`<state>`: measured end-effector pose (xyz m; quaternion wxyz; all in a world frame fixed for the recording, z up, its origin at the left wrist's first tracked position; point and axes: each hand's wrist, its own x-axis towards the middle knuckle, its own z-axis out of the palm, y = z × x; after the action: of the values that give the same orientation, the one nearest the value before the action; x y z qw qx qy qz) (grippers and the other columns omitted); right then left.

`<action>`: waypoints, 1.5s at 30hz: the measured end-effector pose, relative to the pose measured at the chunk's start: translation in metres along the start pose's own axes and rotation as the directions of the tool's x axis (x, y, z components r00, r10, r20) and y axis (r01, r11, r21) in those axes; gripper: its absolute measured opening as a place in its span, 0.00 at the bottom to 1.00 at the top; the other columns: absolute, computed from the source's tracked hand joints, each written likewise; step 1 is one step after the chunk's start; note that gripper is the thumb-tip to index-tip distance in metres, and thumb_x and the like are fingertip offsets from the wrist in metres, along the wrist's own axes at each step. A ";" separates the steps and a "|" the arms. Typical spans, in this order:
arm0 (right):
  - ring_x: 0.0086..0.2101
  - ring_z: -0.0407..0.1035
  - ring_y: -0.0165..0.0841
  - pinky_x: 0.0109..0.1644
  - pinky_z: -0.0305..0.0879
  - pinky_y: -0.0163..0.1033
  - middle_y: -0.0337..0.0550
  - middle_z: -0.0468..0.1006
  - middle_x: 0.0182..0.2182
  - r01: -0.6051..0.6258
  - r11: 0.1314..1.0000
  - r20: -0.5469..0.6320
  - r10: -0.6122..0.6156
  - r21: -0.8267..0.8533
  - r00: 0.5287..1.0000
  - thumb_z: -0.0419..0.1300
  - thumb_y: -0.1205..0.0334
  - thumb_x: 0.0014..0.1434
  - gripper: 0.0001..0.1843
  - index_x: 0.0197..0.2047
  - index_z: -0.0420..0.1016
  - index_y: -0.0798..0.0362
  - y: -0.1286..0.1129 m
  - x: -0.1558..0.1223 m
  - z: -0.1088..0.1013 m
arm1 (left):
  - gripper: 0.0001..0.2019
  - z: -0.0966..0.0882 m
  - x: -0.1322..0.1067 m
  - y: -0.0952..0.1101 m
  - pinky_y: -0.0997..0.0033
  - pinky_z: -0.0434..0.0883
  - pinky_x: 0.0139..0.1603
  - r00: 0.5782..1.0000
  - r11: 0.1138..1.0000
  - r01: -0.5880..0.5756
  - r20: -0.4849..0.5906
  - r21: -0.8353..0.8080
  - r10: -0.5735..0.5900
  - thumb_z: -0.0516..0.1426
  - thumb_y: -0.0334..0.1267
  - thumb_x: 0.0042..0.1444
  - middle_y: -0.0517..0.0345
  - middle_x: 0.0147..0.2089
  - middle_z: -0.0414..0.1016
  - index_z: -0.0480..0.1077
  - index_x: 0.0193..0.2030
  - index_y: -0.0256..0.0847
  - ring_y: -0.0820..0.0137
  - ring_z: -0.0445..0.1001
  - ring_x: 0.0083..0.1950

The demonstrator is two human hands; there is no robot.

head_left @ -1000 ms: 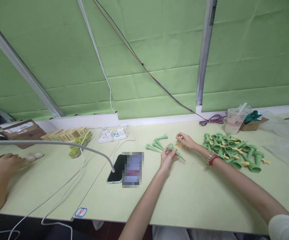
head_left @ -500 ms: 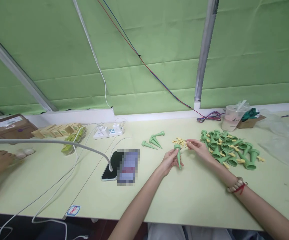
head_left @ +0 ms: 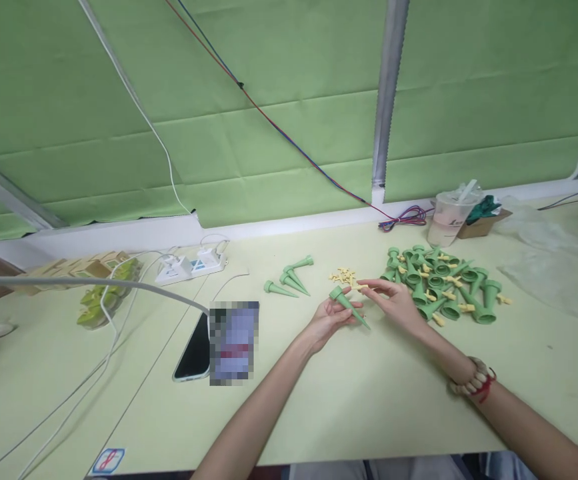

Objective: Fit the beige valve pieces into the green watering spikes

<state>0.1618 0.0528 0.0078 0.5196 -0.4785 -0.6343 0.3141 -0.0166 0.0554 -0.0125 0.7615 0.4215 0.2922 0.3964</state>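
My left hand point(head_left: 325, 325) grips a green plastic watering spike point(head_left: 349, 308), its wide capped end up to the left and its point slanting down to the right. Between the fingertips of my right hand point(head_left: 397, 305) is a small yellow valve point(head_left: 361, 287), close beside the spike's wide end. Just behind lies a little pile of loose yellow valves point(head_left: 341, 275). To the right of my right hand is a heap of green spikes point(head_left: 436, 283), several with yellow valves on them. Further left, several green spikes point(head_left: 281, 289) lie without visible yellow parts.
Two phones lie to the left, one a black-screened phone point(head_left: 193, 353). A power strip point(head_left: 191, 268) and white cables stand behind them. A drink cup point(head_left: 453, 217), a small cardboard box point(head_left: 483, 225) and clear plastic bags point(head_left: 543, 280) sit at the back right.
The view has swung right, and the other person's hand at far left has left it. The spike has tipped from near upright to slanted. My right hand has lifted a yellow valve from the pile.
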 end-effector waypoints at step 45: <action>0.29 0.71 0.31 0.31 0.70 0.36 0.46 0.78 0.33 -0.127 0.975 0.062 0.117 0.183 0.991 0.62 0.48 0.48 0.19 0.37 0.76 0.54 0.001 -0.004 0.013 | 0.32 0.014 0.002 -0.001 0.84 0.43 0.08 0.982 0.991 -0.038 -0.177 0.126 0.060 0.53 0.62 0.47 0.71 0.15 0.58 0.58 0.52 0.41 0.81 0.52 0.10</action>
<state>0.1494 0.0503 0.0019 0.5255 -0.4577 -0.5846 0.4154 -0.0042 0.0510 -0.0071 0.6946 0.4368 0.3733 0.4329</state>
